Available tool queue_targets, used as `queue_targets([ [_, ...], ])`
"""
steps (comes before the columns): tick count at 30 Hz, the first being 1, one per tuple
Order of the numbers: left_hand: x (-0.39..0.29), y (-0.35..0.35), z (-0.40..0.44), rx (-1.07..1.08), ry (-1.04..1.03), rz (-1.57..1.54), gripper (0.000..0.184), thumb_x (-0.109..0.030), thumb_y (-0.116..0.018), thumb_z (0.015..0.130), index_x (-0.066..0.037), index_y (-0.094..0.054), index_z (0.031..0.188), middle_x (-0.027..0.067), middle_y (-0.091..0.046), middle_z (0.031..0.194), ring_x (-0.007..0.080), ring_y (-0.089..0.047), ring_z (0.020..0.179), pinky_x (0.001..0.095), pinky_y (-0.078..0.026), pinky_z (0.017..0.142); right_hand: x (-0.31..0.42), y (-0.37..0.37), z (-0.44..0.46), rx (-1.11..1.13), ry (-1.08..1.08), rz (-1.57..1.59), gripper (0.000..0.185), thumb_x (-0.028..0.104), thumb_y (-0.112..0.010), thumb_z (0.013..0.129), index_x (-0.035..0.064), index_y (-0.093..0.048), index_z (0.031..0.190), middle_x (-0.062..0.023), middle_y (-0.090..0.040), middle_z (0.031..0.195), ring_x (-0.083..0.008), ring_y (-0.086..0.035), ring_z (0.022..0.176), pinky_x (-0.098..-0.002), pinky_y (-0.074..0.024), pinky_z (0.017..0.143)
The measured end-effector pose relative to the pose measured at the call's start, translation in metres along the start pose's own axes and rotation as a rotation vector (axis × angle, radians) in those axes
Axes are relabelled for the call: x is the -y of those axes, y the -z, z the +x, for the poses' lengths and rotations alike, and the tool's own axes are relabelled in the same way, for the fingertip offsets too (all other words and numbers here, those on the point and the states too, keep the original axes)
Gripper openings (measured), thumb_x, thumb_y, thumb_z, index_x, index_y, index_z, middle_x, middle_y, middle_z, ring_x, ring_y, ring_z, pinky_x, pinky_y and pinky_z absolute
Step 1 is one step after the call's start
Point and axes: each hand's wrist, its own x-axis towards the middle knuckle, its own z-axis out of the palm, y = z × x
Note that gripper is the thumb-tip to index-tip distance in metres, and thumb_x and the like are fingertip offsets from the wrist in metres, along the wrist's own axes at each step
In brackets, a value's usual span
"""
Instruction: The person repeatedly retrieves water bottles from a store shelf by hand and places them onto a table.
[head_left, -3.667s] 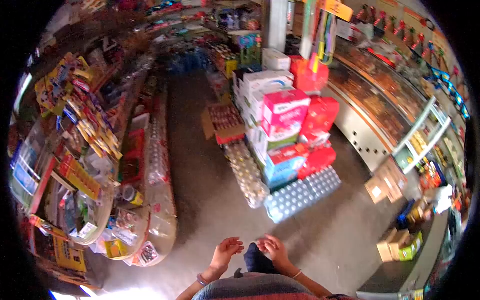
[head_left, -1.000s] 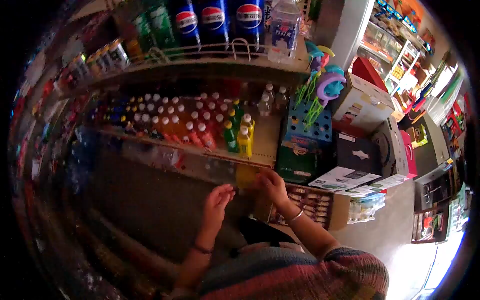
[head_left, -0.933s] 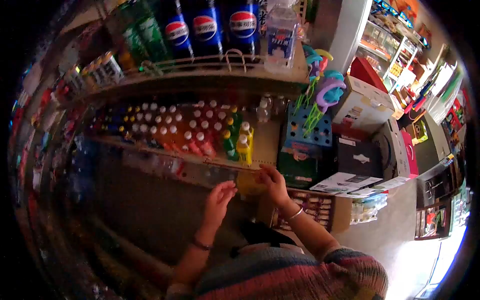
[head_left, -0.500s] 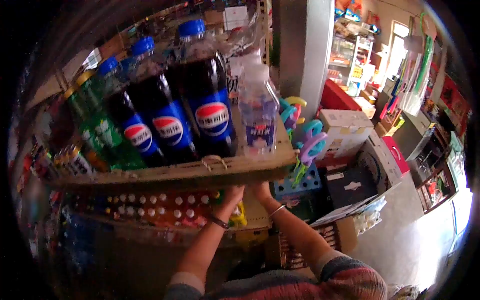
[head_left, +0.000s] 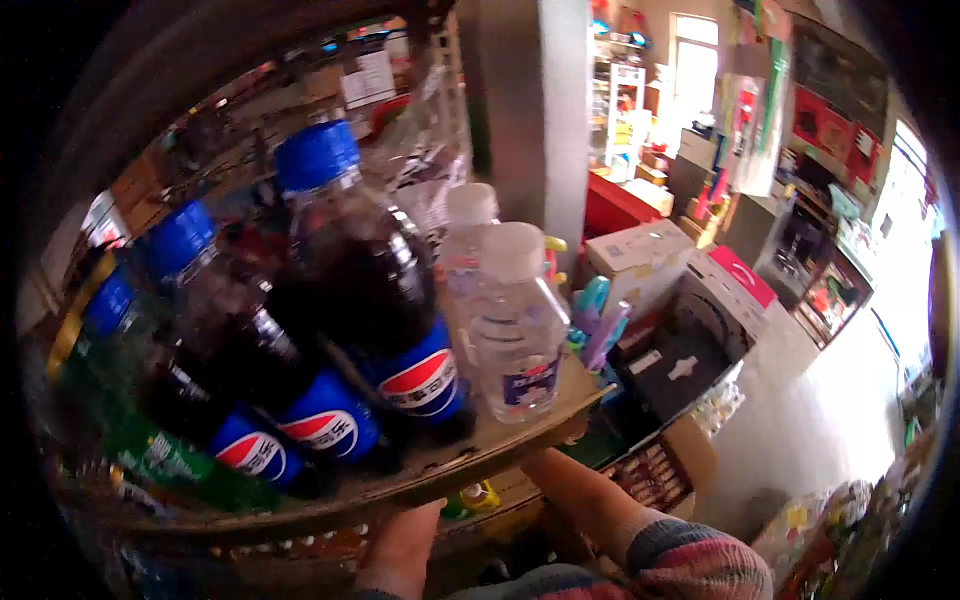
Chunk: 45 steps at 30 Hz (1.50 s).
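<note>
1. Shop shelf (head_left: pixel 525 436) carries three Pepsi bottles (head_left: pixel 422 383) beside two clear, white-capped bottles (head_left: pixel 515 335).
2. Yellow bottle (head_left: pixel 478 497) shows beneath, between the hands.
3. Left hand (head_left: pixel 418 522) and right hand (head_left: pixel 545 464): partly hidden by the shelf; cannot tell how open, or whether holding anything.

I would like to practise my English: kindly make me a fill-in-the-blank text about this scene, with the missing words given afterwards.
1. On the brown wooden shelf, large plastic bottles of dark cola wear screw caps of ____ colour.
2. In the picture, the clear plastic bottles with white caps stand to the ____ of this cola.
3. Exactly ____ cola bottles show their labels.
4. The person's right arm wears a knitted sleeve in pink and blue-grey ____.

Missing words: blue; right; three; stripes.
</note>
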Motion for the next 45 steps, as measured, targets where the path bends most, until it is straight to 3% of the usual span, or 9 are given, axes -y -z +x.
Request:
queue_targets([
  [15,-0.066,0.004,-0.036,0.331,-0.274,-0.078,0.031,-0.011,-0.052,0.092,0.0,-0.057,0.121,0.0134,-0.062,0.112,0.0235,-0.059,0.101,0.0347,-0.047,0.086,0.022,0.06,-0.05,-0.144,0.013,-0.206,0.046,0.023,-0.072,0.072,0.004,-0.06,0.113,-0.0211,-0.048,0.123,-0.043,-0.053,0.1,-0.0451,-0.0472,0.086],
  [17,-0.092,0.002,-0.053,0.4,-0.347,-0.084,0.031,-0.01,-0.051,0.092,0.001,-0.057,0.12,0.0137,-0.062,0.113,0.0234,-0.059,0.101,0.0347,-0.047,0.087,0.073,0.094,-0.075,-0.12,-0.244,-0.036,0.046,0.024,-0.073,0.072,0.004,-0.061,0.112,-0.0219,-0.049,0.119,-0.042,-0.054,0.098,-0.0452,-0.0479,0.084],
  [18,-0.104,0.0,-0.064,0.43,-0.388,-0.082,0.031,-0.01,-0.051,0.092,0.001,-0.057,0.12,0.0139,-0.062,0.113,0.0234,-0.059,0.101,0.0346,-0.047,0.087,0.072,0.094,-0.086,-0.294,-0.133,-0.102,0.033,0.022,-0.071,0.073,0.0037,-0.065,0.099,-0.0177,-0.056,0.105,-0.0328,-0.059,0.09,-0.0382,-0.0519,0.071],
  [26,-0.179,-0.014,-0.167,0.637,-0.616,-0.152,0.033,-0.008,-0.061,0.082,0.005,-0.059,0.113,0.0189,-0.064,0.1,0.0275,-0.064,0.089,0.0363,-0.05,0.079,0.133,0.18,-0.199,-0.36,-0.15,-0.133,0.034,0.019,-0.075,0.072,0.001,-0.065,0.099,-0.0121,-0.054,0.091,-0.025,-0.058,0.079,-0.0325,-0.0491,0.067],
  [29,-0.177,-0.051,-0.201,0.69,-0.769,-0.253,0.044,-0.01,-0.068,0.078,0.005,-0.055,0.118,0.0186,-0.06,0.111,0.0259,-0.061,0.099,0.0353,-0.049,0.085,0.139,0.214,-0.242,-0.401,-0.198,-0.124,0.031,0.016,-0.074,0.073,0.0004,-0.065,0.099,-0.0114,-0.053,0.088,-0.0236,-0.057,0.078,-0.0312,-0.0474,0.066],
  [35,-0.19,-0.135,-0.28,1.035,-0.609,-0.456,0.071,-0.022,-0.08,0.069,0.0,-0.048,0.129,0.0148,-0.054,0.122,0.0234,-0.054,0.112,0.034,-0.044,0.094,0.165,0.295,-0.342,-0.526,-0.273,0.013,0.03,0.011,-0.072,0.072,-0.0002,-0.065,0.099,-0.0099,-0.052,0.087,-0.019,-0.056,0.073,-0.0291,-0.0474,0.062],
  [36,-0.209,-0.141,-0.299,1.023,-0.698,-0.222,0.073,-0.03,-0.082,0.068,-0.002,-0.05,0.127,0.0144,-0.056,0.12,0.0231,-0.054,0.112,0.035,-0.044,0.093,0.163,0.307,-0.359,-0.515,-0.317,-0.058,0.033,0.015,-0.073,0.072,0.0005,-0.064,0.101,-0.0141,-0.054,0.093,-0.0283,-0.059,0.08,-0.0341,-0.0509,0.068],
  [40,-0.239,-0.224,-0.368,1.005,-0.672,-0.199,0.072,-0.043,-0.081,0.065,-0.004,-0.054,0.119,0.0123,-0.061,0.112,0.0235,-0.059,0.105,0.0359,-0.047,0.089,0.143,0.367,-0.43,-0.605,-0.349,-0.004,0.031,0.012,-0.071,0.073,0.0018,-0.063,0.101,-0.0128,-0.054,0.094,-0.028,-0.059,0.081,-0.0346,-0.0514,0.07],
  [45,-0.277,-0.325,-0.438,1.092,-0.581,-0.275,0.065,-0.035,-0.082,0.067,-0.004,-0.055,0.117,0.0103,-0.064,0.107,0.0208,-0.061,0.099,0.0339,-0.048,0.087,0.115,0.448,-0.507,-0.761,-0.388,-0.056,0.037,0.009,-0.073,0.073,0.002,-0.062,0.107,-0.0093,-0.054,0.095,-0.02,-0.058,0.075,-0.0296,-0.0509,0.065],
])
